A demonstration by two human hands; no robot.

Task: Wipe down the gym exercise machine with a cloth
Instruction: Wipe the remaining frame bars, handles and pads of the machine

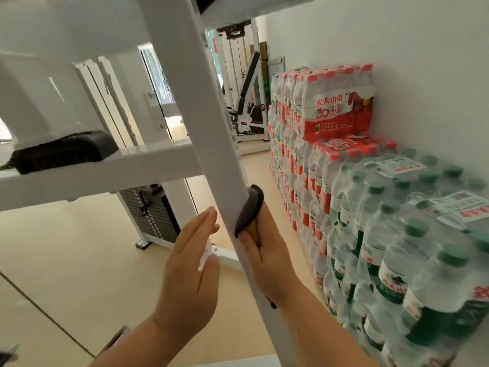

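A white slanted frame post of the gym machine runs from the top centre down to the bottom right of centre. My right hand grips a dark grey cloth pad with a yellow inner layer and presses it against the post's right side. My left hand is flat with straight fingers just left of the post; whether it touches the post I cannot tell. A white crossbar joins the post from the left.
Shrink-wrapped packs of water bottles are stacked along the right wall: red-capped ones further back and green-capped ones close by. A black weight stack stands behind the post. A black padded part rests on the crossbar. Another machine is in the background.
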